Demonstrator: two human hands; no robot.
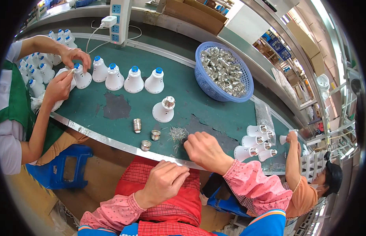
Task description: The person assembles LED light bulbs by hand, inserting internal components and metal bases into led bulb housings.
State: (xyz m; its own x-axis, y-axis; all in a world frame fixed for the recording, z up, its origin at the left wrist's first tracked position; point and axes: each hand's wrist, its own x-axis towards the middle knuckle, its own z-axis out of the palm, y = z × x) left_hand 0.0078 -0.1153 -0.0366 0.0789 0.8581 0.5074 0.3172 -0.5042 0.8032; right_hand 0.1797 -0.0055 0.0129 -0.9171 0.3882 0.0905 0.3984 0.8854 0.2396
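Note:
Just off the table's front edge is my left hand (164, 183), its thumb and fingers pressed together; anything between them is hidden. My right hand (208, 151) is over the table edge with fingers curled and pinched beside a small pile of thin metal pins (177, 134); its fingertips are mostly hidden. To the left of the pins lie metal screw caps: a standing stack (137, 126), one cap (155, 135) and another cap (146, 145). Behind them stands a white bulb housing (163, 113) with a metal screw cap on top.
A blue plastic basket (202, 80) full of screw caps stands at the back. White housings with blue tops (133, 82) line the left; capped bulbs (246, 152) lie at right. Co-workers' hands (59, 86) work at left and another hand (292, 137) at right.

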